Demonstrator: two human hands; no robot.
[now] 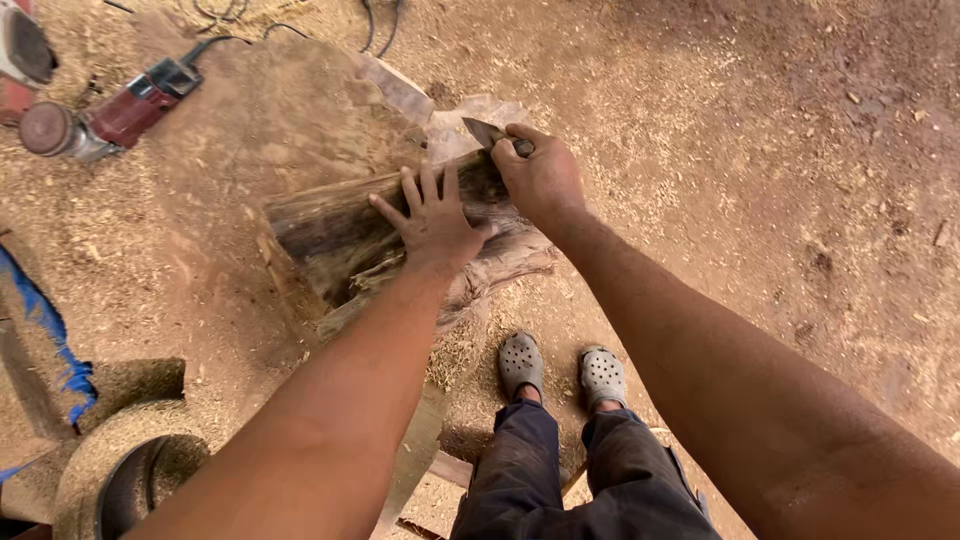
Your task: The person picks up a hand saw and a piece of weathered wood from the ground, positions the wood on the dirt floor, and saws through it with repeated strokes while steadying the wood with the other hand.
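We look down on a broad sawdust-covered wooden slab (230,170) filling the left half, and on it, just above centre, lies a dark rough log (340,230) whose far end our arms partly hide. Our left hand (432,218) presses flat and open-fingered on the log, while at one o'clock our right hand (540,178) is clenched around a chisel (483,131), only its blade tip showing. At ten o'clock a red power tool (120,112) lies cut off by the edge; grey clogs (560,372) stand at six o'clock.
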